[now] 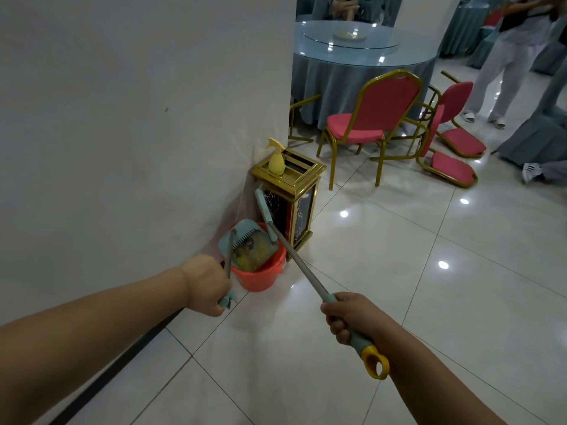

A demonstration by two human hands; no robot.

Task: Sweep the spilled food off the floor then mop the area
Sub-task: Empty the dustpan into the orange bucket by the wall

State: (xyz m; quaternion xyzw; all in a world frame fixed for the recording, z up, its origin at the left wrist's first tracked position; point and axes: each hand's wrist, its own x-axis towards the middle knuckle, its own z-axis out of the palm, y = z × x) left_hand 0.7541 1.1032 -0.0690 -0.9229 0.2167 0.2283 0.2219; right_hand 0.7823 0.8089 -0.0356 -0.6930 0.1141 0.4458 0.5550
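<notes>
My left hand [207, 285] grips the handle of a teal dustpan [242, 243], which is tilted over a red bucket [260, 279] by the wall. Yellowish food scraps [256, 251] lie in the pan. My right hand [349, 317] holds the teal grip of a broom handle [302, 266], whose metal shaft runs up to the teal broom head [264, 213] above the bucket. A yellow loop [376, 363] ends the handle below my right hand.
A gold-framed bin [294, 210] stands against the white wall [138, 118], with a yellow spray bottle [276, 159] on top. Red chairs [374, 115], two tipped over, surround a round blue-clothed table [362, 65]. People stand at the far right. Glossy white tiles [399, 271] spread right.
</notes>
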